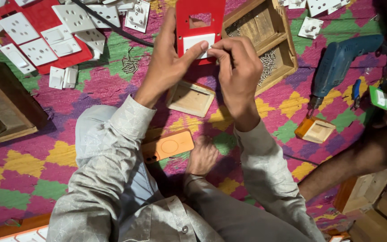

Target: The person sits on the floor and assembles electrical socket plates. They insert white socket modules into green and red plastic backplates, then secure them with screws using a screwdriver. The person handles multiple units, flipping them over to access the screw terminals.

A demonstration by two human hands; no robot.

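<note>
A red plate [200,31] is held upright by the left hand [169,62], fingers spread along its edge. A white switch [198,44] in it is pinched by the right hand [234,67]; a wooden box [191,97] lies just below the fingers.

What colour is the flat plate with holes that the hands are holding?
Red: the flat rectangular plate with cut-out windows, seen in the head view.

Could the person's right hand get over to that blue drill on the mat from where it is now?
Probably yes. The right hand is pinching a white switch piece against the red panel, so it would have to let go first. Between it and the blue drill lies only the low wooden tray.
</note>
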